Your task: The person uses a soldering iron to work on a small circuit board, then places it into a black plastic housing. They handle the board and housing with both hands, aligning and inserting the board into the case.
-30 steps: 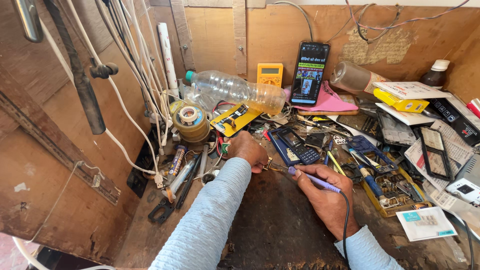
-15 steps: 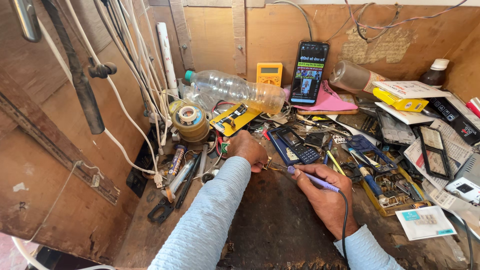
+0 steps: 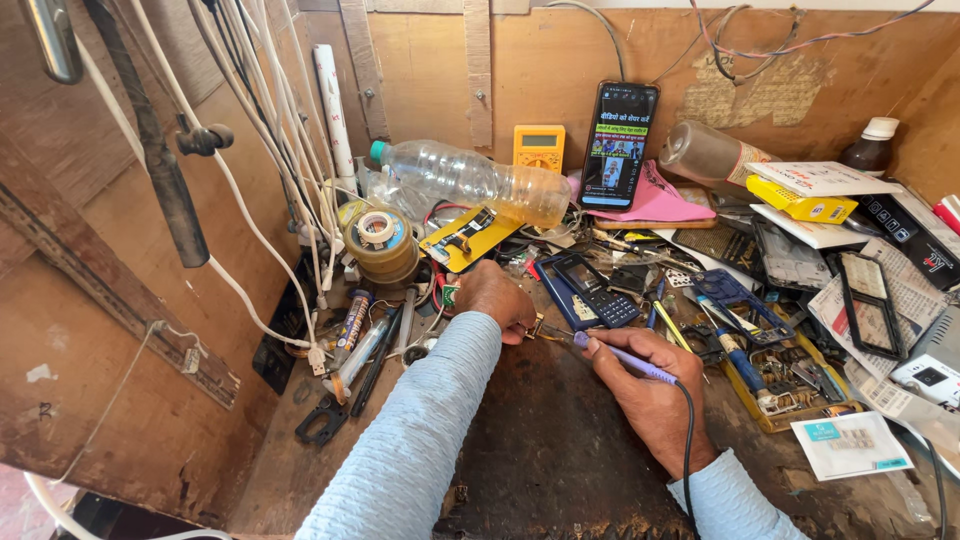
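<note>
My right hand (image 3: 650, 400) grips a purple-handled soldering iron (image 3: 622, 358) like a pen, its black cord running back along my wrist. The metal tip points left to a small part (image 3: 537, 328) pinched in the fingers of my left hand (image 3: 497, 298). The part is mostly hidden by my fingers. Both hands rest over the dark worn bench top (image 3: 560, 450). Just beyond them lies a dark blue keypad phone (image 3: 583, 290). Both sleeves are light blue.
A clear plastic bottle (image 3: 470, 180) lies at the back beside tape rolls (image 3: 380, 245), a yellow multimeter (image 3: 539, 146) and a propped smartphone (image 3: 619, 145). Phone parts, tools and boxes crowd the right side. White cables (image 3: 250, 150) hang at the left over pens and pliers.
</note>
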A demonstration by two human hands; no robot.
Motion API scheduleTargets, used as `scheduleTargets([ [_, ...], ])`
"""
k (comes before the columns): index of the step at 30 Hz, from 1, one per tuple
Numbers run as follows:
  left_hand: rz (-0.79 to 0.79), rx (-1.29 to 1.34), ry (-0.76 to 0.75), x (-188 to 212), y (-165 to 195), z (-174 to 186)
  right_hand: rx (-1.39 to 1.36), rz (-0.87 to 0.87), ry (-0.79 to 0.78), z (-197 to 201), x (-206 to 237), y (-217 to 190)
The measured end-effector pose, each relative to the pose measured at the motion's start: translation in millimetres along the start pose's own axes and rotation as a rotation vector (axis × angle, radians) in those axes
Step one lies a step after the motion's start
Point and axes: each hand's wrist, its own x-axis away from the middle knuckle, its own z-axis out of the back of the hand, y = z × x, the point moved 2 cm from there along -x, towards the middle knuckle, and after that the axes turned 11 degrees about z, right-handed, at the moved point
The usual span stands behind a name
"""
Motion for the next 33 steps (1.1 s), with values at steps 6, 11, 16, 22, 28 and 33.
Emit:
scheduleTargets([
  [6,0.007,-0.004,-0.006,1.9,1.2,1.0,0.043,0.006,0.001,0.6,-0.6,-0.2],
  [11,0.006,0.006,-0.006,2.6,0.9,1.5,0.018,-0.004,0.011,0.5,0.2,0.4],
  [16,-0.004,0.023,-0.006,2.7,-0.8,1.6,0.045,0.012,0.001,-0.8,-0.4,1.1],
  [22,-0.013,0.035,-0.006,1.5,-0.6,1.6,0.046,0.006,0.006,0.3,-0.4,0.9],
  [28,-0.015,0.039,-0.009,0.8,-0.4,0.2,0.036,0.014,0.0,0.4,-0.7,1.5],
  [33,-0.035,0.041,-0.001,1.5,-3.0,0.3,0.031,0.013,0.005,-0.1,0.0,1.3],
])
